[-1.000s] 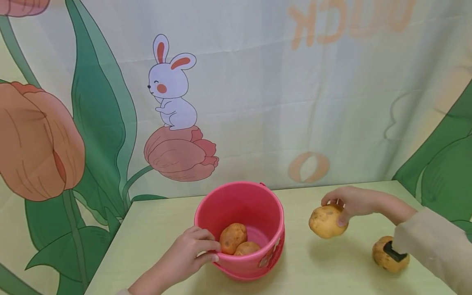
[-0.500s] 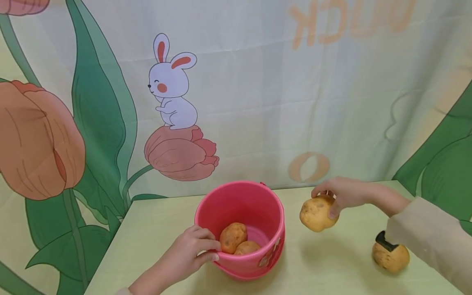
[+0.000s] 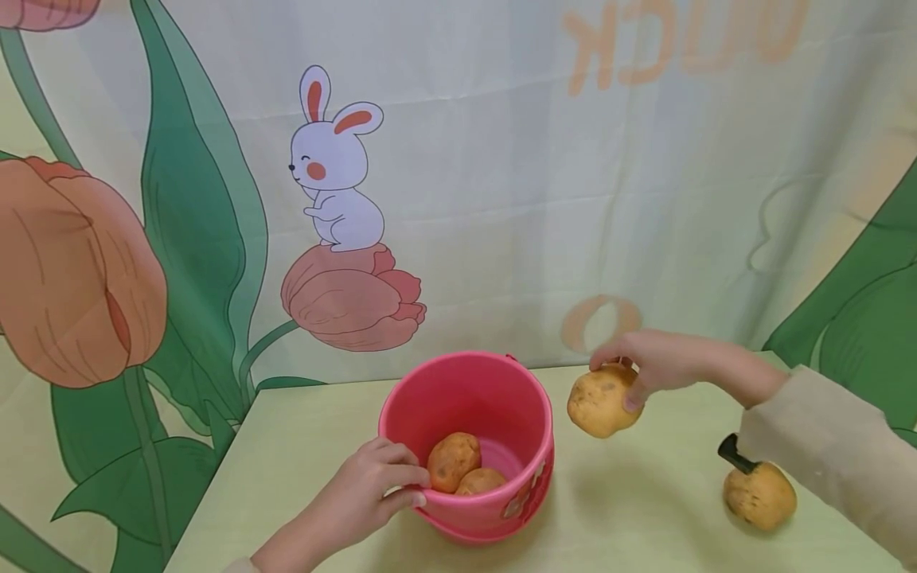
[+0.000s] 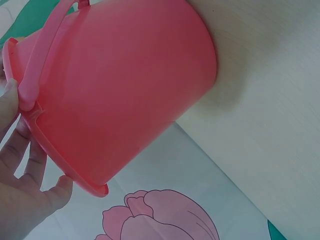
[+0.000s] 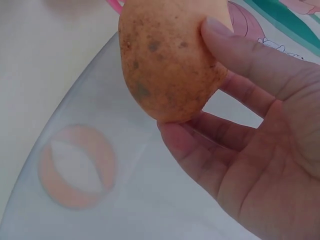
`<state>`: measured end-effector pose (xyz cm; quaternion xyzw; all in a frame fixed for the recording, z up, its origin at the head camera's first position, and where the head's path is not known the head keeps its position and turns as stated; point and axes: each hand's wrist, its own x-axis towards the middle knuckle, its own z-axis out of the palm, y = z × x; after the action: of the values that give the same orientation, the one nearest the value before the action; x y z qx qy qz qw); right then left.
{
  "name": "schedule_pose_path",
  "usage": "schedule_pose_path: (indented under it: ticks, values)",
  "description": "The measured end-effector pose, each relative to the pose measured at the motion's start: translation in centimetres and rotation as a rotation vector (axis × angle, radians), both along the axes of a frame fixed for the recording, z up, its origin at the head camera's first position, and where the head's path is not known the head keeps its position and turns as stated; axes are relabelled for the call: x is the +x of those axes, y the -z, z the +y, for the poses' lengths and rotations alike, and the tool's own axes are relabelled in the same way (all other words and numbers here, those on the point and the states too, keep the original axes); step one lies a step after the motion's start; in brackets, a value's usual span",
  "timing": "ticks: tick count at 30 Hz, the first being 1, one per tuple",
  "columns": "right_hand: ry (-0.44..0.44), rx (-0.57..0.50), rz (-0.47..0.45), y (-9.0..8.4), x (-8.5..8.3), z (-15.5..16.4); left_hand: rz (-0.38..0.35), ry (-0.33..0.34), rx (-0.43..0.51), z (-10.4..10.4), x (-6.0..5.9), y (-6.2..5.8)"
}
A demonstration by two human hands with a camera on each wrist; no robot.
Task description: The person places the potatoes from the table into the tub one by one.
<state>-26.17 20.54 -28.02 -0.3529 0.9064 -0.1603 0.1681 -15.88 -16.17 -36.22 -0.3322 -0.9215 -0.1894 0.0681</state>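
The right hand [image 3: 662, 362] grips a potato [image 3: 600, 400] from above, thumb on one side and fingers curled round the other, and holds it in the air above the counter [image 3: 645, 509], just to the right of the pink bucket [image 3: 501, 509] and about level with its rim. In the right wrist view the potato [image 5: 167, 60] sits out at the fingertips [image 5: 175, 137] rather than deep in the palm, so the likeliest mishap is a slip: the rounded skin could roll out of so shallow a hold, drop onto the counter and roll towards its edge. Should it be brought down short of the opening, it could also knock the near rim and tip the light bucket, or bounce off the two potatoes in the bucket [image 3: 462, 469] that already lie on its floor. The left hand [image 3: 368, 493] guards against that, clasping the rim on the side nearest the person, fingers curled over the edge; the left wrist view shows those fingers [image 4: 30, 165] pressed to the rim of the bucket [image 4: 125, 90] beside its lowered handle. The right forearm reaches in from the right in a beige sleeve [image 3: 831, 454], wrist level, passing above a further potato on the counter [image 3: 759, 495], which the sleeve could brush.
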Motion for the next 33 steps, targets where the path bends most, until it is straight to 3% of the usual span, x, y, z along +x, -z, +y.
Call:
schedule_pose_path:
  ticks: [12, 33]
  values:
    - [-0.013, 0.023, 0.034, -1.6, 0.5, -1.7, -0.035, -0.02, -0.004, 0.0, 0.0, 0.0]
    - [-0.071, 0.098, 0.125, -3.0, 1.1, -5.6, -0.011, -0.005, 0.007, -0.1, 0.0, 0.1]
